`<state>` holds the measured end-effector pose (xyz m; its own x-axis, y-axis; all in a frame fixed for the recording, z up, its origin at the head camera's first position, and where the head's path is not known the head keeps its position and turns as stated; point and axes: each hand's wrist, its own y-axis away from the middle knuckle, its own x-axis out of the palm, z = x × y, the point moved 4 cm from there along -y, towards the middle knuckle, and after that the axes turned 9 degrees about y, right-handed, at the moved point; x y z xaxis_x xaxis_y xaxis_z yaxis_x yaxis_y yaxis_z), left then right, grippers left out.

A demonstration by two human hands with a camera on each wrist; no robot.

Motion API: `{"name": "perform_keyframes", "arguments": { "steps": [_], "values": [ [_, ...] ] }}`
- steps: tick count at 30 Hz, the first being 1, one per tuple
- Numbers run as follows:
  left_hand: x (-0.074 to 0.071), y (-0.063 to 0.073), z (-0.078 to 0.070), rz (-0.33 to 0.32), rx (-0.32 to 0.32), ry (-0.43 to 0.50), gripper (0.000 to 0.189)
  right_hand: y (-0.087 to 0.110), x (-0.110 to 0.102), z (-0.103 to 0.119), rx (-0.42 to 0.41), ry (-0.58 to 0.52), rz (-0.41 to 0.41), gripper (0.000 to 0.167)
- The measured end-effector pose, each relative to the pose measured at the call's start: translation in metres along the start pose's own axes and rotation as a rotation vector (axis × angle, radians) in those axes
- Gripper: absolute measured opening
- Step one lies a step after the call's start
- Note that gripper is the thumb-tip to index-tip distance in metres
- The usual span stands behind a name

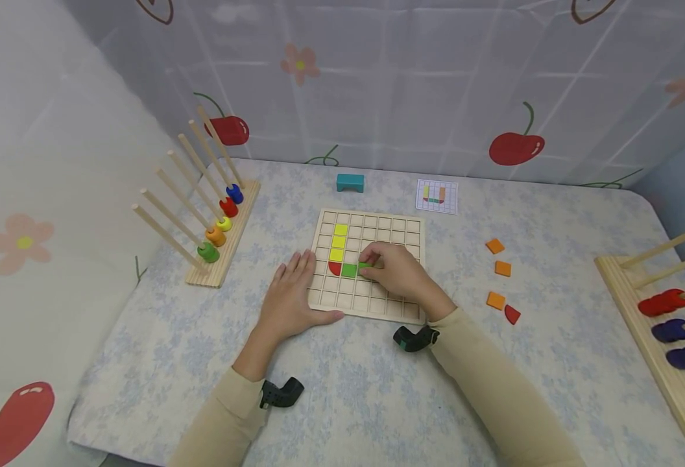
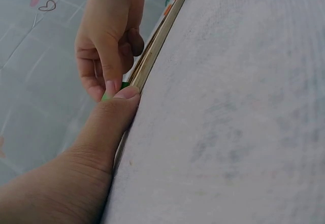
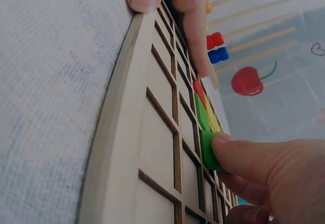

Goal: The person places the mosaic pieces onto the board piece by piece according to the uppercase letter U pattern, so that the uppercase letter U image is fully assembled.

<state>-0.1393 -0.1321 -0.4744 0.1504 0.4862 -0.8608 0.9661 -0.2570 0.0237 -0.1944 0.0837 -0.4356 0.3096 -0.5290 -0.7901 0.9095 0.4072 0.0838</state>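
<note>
A wooden grid board [image 1: 389, 305] lies in front of me. My right hand [image 1: 399, 271] pinches a green square tile [image 3: 209, 152] between thumb and fingers, low over a cell of the grid. Just left of it another green tile [image 1: 349, 270] sits in a cell, beside a red quarter-round tile [image 1: 335, 268]. Above the red one, three yellow tiles [image 1: 338, 242] form a column. My left hand [image 1: 288, 295] rests at the board's left side with fingers straight; its thumb [image 2: 109, 115] touches the front edge.
A peg rack [image 1: 220, 259] with coloured beads stands left, another rack [image 1: 640, 337] right. Behind the board are a turquoise bench-shaped block [image 1: 350, 182] and a pattern card [image 1: 437, 196]. To the right lie three orange tiles [image 1: 503, 268] and a red quarter-round piece [image 1: 512, 314].
</note>
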Motion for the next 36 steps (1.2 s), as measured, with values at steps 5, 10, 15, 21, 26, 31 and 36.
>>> {"name": "perform_keyframes", "arguments": {
  "steps": [5, 10, 15, 21, 26, 31, 36],
  "values": [
    [0.0, 0.0, 0.0, 0.002, -0.003, -0.006, 0.133, 0.002, 0.0, -0.001, 0.01, 0.015, 0.002, 0.015],
    [0.0, 0.0, -0.001, 0.004, -0.006, -0.009, 0.133, 0.004, 0.0, -0.002, 0.004, 0.033, 0.002, 0.016],
    [-0.001, 0.0, -0.002, 0.005, -0.007, -0.006, 0.133, 0.008, -0.001, -0.001, -0.021, 0.073, 0.006, 0.013],
    [-0.001, 0.0, -0.003, 0.013, -0.02, -0.003, 0.134, 0.019, -0.011, -0.002, -0.048, 0.079, -0.018, 0.022],
    [0.0, 0.0, -0.003, 0.009, -0.018, 0.007, 0.134, 0.036, -0.028, -0.014, -0.028, 0.084, -0.041, 0.023],
    [0.001, 0.0, -0.002, 0.0, -0.009, 0.01, 0.134, 0.059, -0.046, -0.034, -0.021, 0.099, -0.06, 0.019],
    [0.002, -0.001, 0.0, -0.002, -0.008, 0.005, 0.135, 0.083, -0.061, -0.062, 0.022, 0.142, -0.063, 0.018]
  ]
}}
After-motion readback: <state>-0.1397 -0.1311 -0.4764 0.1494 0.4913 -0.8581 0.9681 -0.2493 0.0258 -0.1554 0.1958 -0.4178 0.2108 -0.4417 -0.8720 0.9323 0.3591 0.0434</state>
